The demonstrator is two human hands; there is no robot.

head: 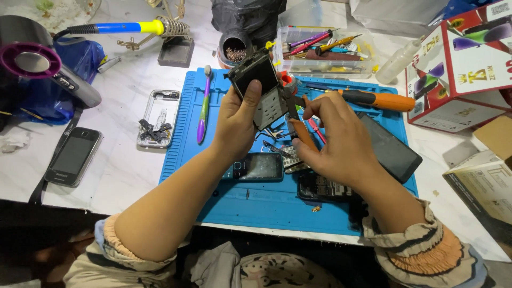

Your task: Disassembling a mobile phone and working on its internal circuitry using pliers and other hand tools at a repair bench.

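Observation:
My left hand [237, 120] holds up an opened small phone body [261, 85] with a dark screen and a bare grey keypad area, above the blue work mat [224, 213]. My right hand [333, 136] grips a screwdriver with an orange handle [303, 133], its tip set against the right side of the phone body. Below my hands on the mat lie a phone front cover [256, 166], a keypad piece [290, 160] and a dark circuit part [322, 188].
A dark smartphone [392, 149] and an orange-handled tool [368, 98] lie on the mat's right. A toothbrush [204, 104], a phone frame holding parts [157, 120], a black phone [73, 156], a soldering iron [114, 28], a tool tray [320, 50] and boxes [461, 66] surround it.

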